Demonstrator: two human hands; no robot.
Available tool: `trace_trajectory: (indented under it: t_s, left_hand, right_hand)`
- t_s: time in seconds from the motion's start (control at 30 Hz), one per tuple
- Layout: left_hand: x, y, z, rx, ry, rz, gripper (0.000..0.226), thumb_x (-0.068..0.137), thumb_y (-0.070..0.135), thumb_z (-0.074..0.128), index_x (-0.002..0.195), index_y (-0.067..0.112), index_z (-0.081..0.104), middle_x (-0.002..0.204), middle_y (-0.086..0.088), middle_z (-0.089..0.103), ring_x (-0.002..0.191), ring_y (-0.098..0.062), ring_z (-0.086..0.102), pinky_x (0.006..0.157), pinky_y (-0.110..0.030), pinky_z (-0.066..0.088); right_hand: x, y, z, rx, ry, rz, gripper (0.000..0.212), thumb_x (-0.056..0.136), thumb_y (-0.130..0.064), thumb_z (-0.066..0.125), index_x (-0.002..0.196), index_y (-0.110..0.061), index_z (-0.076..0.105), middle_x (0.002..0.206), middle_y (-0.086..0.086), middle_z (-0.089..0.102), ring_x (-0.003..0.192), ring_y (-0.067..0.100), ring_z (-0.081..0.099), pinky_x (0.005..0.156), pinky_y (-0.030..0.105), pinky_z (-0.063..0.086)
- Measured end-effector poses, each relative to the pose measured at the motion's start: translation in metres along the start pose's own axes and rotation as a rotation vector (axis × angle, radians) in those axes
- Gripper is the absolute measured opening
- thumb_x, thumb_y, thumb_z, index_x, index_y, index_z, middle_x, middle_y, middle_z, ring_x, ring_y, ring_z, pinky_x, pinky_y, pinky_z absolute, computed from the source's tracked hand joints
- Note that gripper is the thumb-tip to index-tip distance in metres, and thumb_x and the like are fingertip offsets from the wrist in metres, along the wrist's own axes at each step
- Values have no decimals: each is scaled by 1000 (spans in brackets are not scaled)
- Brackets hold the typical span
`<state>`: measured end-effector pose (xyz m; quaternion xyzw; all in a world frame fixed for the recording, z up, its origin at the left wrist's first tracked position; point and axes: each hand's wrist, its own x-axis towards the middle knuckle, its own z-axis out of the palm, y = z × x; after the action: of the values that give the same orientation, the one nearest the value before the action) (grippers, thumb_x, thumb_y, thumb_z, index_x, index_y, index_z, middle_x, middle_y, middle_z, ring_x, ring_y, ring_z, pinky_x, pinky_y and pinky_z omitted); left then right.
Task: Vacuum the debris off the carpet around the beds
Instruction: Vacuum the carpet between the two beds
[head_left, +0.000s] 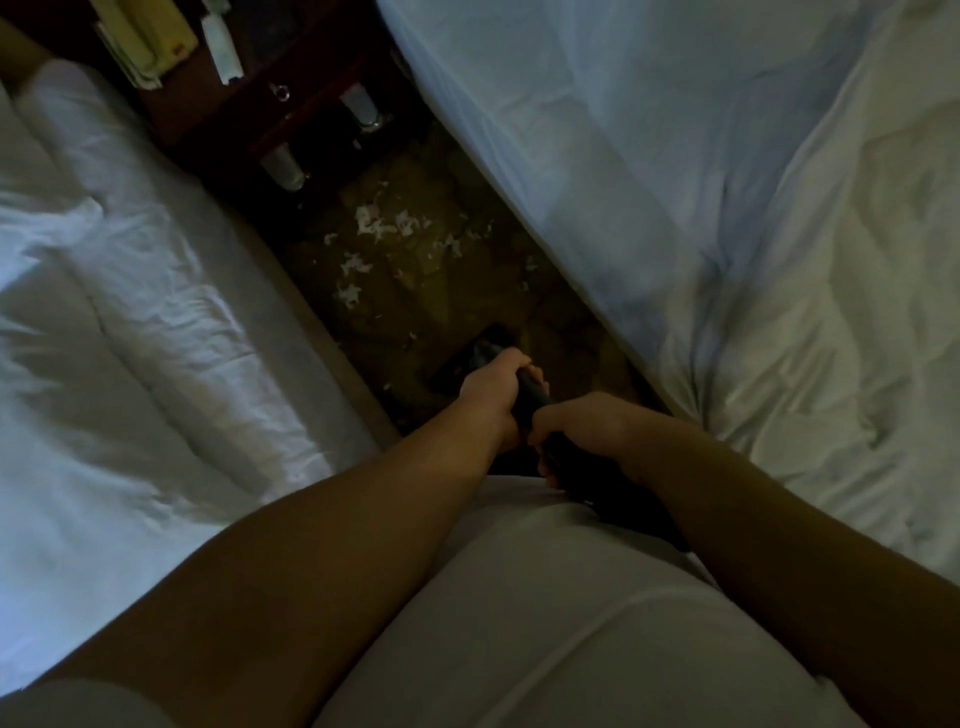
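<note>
Left grip (493, 389) and right grip (584, 426) clamp the vacuum tube (534, 402), left nearer the debris (384, 228) straight ahead along its line.

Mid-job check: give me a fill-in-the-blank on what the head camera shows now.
The left hand and right hand both grip the black vacuum wand; the ____ one is nearer its floor nozzle.
The torn debris scraps on the brown patterned carpet are ____ in colour.
The scraps lie ____ the left white-sheeted bed and the right white-sheeted bed.
Missing: left; white; between.
</note>
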<state>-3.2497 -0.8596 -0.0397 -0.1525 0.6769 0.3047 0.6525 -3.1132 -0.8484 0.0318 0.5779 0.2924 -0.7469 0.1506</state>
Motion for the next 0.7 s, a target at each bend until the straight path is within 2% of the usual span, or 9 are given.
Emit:
trace_trajectory:
  t_s: [0.2, 0.37, 0.5, 0.7]
  left_hand:
    - [-1, -29, 36, 80, -108, -31, 29, 96, 26, 58, 75, 8, 53, 77, -11, 56, 66, -22, 55, 48, -28, 53]
    - [-9, -31, 53, 104, -179, -28, 30, 101, 24, 52, 76, 7, 51, 75, -10, 51, 64, -20, 50, 45, -24, 52]
    - [-17, -19, 66, 107, -205, -38, 27, 100, 19, 52, 76, 8, 50, 67, -6, 49, 61, -17, 48, 49, -24, 49]
    - [-5, 18, 63, 138, -206, -17, 24, 98, 19, 57, 77, 9, 51, 66, -7, 52, 61, -18, 51, 50, -28, 52]
  right_hand:
    - [-18, 28, -26, 39, 45, 8, 25, 93, -15, 68, 105, 8, 67, 76, 19, 69, 62, 29, 68, 61, 37, 56]
    - [-26, 33, -32, 82, 89, -18, 28, 92, -13, 67, 112, 7, 64, 76, 20, 69, 62, 31, 67, 58, 37, 55]
    - [-23, 31, -37, 116, 133, -39, 28, 89, -16, 71, 107, 5, 69, 86, 21, 73, 71, 32, 71, 64, 38, 58]
    - [-13, 4, -30, 145, 180, -95, 22, 90, -15, 70, 95, 6, 73, 75, 17, 73, 62, 28, 70, 62, 35, 58]
